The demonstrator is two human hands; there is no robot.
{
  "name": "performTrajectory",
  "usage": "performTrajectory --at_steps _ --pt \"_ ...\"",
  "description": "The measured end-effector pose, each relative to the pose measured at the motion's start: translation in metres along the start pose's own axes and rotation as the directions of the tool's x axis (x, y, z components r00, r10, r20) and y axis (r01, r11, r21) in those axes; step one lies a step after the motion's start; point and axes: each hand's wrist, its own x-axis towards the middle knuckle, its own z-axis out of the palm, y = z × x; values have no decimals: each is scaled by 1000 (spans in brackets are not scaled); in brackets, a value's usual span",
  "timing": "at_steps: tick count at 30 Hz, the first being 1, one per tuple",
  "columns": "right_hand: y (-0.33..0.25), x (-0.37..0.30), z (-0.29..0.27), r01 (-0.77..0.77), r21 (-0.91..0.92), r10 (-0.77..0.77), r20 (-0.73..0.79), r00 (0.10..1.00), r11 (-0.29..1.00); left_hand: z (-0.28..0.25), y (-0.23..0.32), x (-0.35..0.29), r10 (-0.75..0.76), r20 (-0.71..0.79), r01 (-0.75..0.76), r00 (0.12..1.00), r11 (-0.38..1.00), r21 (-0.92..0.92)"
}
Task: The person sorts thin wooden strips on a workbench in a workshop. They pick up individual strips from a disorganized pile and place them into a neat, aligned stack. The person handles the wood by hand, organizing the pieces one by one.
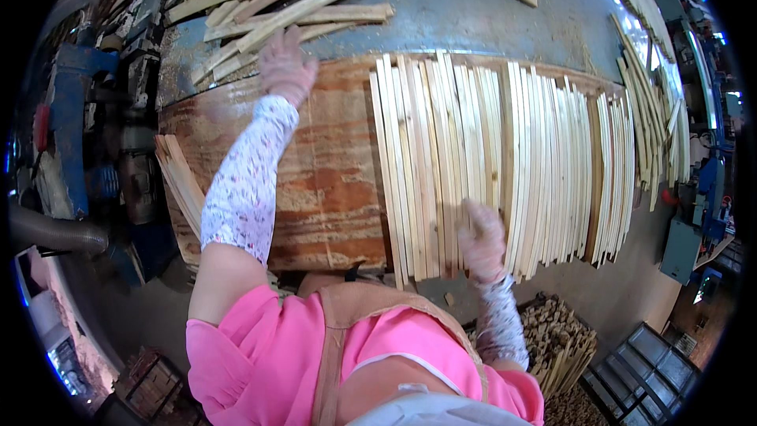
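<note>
My left hand (288,71), in a thin see-through glove, reaches out to the near edge of a loose pile of wooden strips (315,16). Its fingers are stretched forward, touching or just above the strip ends; I cannot tell which. Over a row of pale wooden strips (426,158) laid side by side is my right hand (482,246), gloved the same way. Its fingers are curled in near the lower ends of the strips, and whatever they may hold is hidden. The row lies on a brown plywood board (331,181).
A few strips (180,181) lean at the board's left edge. Behind the board runs a grey metal tabletop (473,28). Blue machinery (75,126) stands left, with more strips (646,118) at right. A stack of short wood pieces (560,339) sits below, near my right arm.
</note>
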Motion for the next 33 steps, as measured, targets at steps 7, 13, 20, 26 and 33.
performTrajectory --at_steps 7,13,20,26,33 --pt "-83 37 98 -480 342 352 372 859 808 -25 -96 63 -42 436 -85 899 960 268" --pt "-139 153 217 -555 723 393 408 824 412 -39 -67 -145 502 721 736 477 220 -640" --pt "-163 147 215 -521 499 463 246 852 693 -56 -106 -34 303 501 -67 811 898 -434" --pt "-146 26 181 -247 -349 196 -177 965 904 10 -171 98 154 232 -215 960 939 269" --pt "-139 46 185 -135 -388 8 -313 950 912 34 -228 84 314 131 -219 940 852 -475"
